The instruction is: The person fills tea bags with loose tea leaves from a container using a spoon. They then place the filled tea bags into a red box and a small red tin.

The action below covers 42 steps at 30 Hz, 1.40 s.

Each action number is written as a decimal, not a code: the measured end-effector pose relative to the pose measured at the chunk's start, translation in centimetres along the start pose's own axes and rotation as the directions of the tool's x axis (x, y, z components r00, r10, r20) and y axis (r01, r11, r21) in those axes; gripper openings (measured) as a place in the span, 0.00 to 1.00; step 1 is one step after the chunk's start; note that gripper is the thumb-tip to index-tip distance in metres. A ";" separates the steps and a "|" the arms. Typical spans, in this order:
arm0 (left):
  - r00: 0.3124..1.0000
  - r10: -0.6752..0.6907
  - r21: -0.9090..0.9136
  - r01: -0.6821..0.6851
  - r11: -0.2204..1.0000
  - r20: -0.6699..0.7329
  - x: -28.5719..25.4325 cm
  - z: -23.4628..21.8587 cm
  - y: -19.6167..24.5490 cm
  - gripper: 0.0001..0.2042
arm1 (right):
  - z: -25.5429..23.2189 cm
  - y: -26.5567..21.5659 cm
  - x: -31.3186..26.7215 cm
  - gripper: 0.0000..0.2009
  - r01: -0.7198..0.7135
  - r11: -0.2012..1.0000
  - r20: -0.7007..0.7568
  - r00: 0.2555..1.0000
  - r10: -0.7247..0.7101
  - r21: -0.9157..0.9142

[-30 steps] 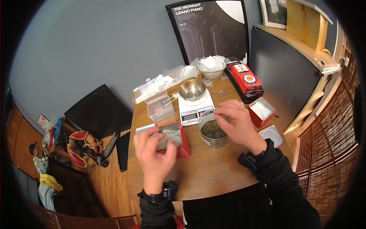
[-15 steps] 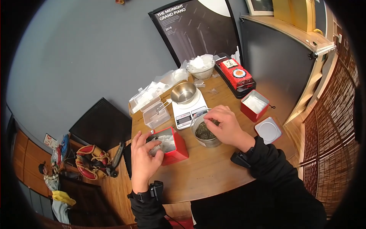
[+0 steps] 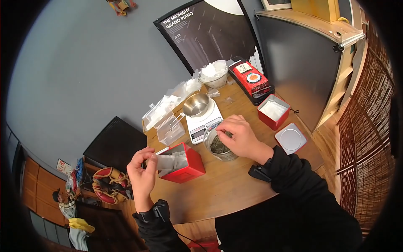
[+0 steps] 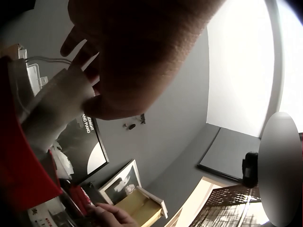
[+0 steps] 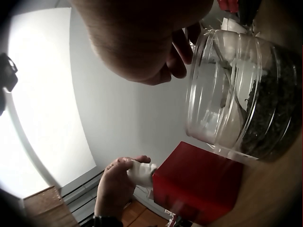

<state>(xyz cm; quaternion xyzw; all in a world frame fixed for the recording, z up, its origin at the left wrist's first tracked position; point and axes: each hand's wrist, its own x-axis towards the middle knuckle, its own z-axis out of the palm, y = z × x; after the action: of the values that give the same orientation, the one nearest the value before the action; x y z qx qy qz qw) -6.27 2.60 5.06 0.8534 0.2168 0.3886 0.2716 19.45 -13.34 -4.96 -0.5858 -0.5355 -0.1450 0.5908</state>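
Observation:
My left hand [image 3: 142, 170] pinches a white tea bag [image 3: 165, 162] at the mouth of an open red tin [image 3: 194, 164]. In the left wrist view the bag [image 4: 57, 104] runs between the fingertips and the tin's edge. More pale bags lie inside the tin. My right hand [image 3: 238, 136] is over a clear jar [image 3: 226, 158] of dark dried leaves [image 3: 217, 145], its fingers drawn together near the rim. It pinches a thin-handled spoon [image 5: 229, 87], whose lower end is buried in the leaves; the top is hidden behind the fingers.
Behind the jar, a steel pan [image 3: 196, 105] sits on a white kitchen scale [image 3: 210, 122]. To its left is a clear plastic box [image 3: 171, 133]. At the right stand a second red tin [image 3: 273, 122] and its lid [image 3: 291, 138]. A bowl [image 3: 214, 80] and red package [image 3: 250, 78] are farther back.
My left hand goes from above the red tin down to its left side and now draws a tea bag at its mouth. The right hand stays over the jar. The head view has shifted.

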 end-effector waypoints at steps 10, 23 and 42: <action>0.985 -0.111 -0.384 0.153 0.911 0.131 1.6 4.4 4.5 0.03 | -0.3 -2.2 -0.1 0.12 0.005 0.954 0.041 0.999 -0.018 0.300; 0.983 -0.165 -0.661 0.174 0.730 0.076 1.3 14.4 3.7 0.06 | -1.8 0.0 -0.8 0.06 -0.524 0.494 0.308 0.836 0.455 0.693; 0.983 -0.159 -0.465 0.183 0.866 0.090 -2.8 17.2 3.1 0.25 | -3.1 0.7 -0.3 0.03 -0.545 0.615 0.046 0.768 0.638 0.569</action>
<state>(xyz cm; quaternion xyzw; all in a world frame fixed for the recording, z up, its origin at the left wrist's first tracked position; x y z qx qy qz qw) 6.00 -6.44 -3.98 0.7483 0.1838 0.3831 0.5094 21.38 -15.90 -4.77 -0.5195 -0.2799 0.1726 0.7887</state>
